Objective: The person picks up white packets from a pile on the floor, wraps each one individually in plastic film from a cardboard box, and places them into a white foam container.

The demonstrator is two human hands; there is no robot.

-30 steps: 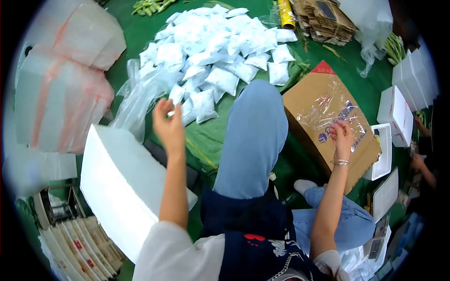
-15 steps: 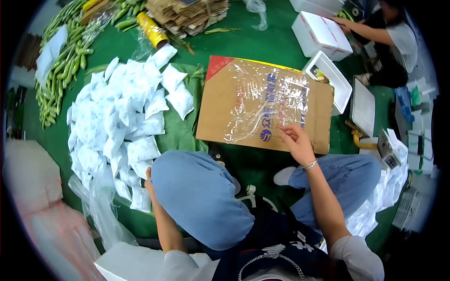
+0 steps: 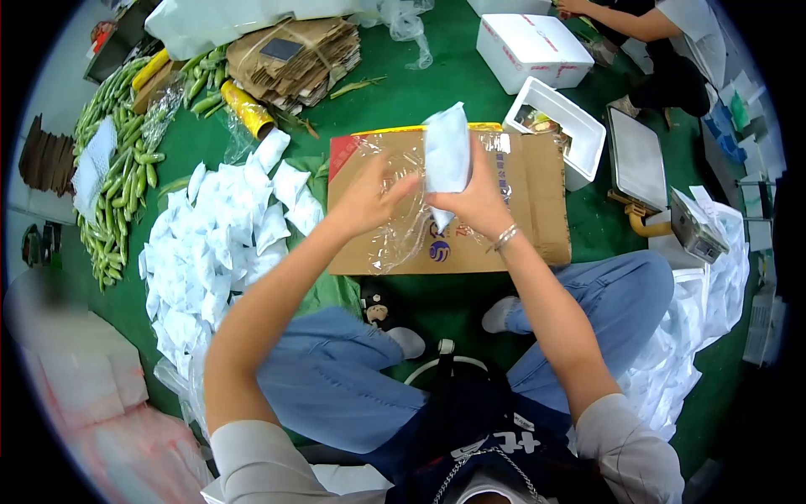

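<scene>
My right hand [image 3: 480, 197] is closed around a white pouch [image 3: 447, 149], holding it upright above a flattened cardboard box [image 3: 537, 197]. Just left of the pouch, my left hand [image 3: 371, 200] is raised, its thumb apart from the fingers and slightly blurred, with a small gap to the pouch. Crinkled clear plastic film [image 3: 393, 245] lies over the cardboard, beneath both hands. A big heap of similar white pouches [image 3: 197, 252] spreads to the left, partly on a green sheet [image 3: 323, 290].
Green pods [image 3: 126, 189] and bundled flat cardboard [image 3: 311, 55] lie at the back left. An open foam box [image 3: 592, 139], a closed foam box [image 3: 533, 55] and a scale [image 3: 642, 155] stand to the right. Another person [image 3: 663, 50] crouches at the back right.
My left hand has come up from beside the pouch heap to over the cardboard. My right hand has risen and now grips a white pouch. The view has shifted slightly.
</scene>
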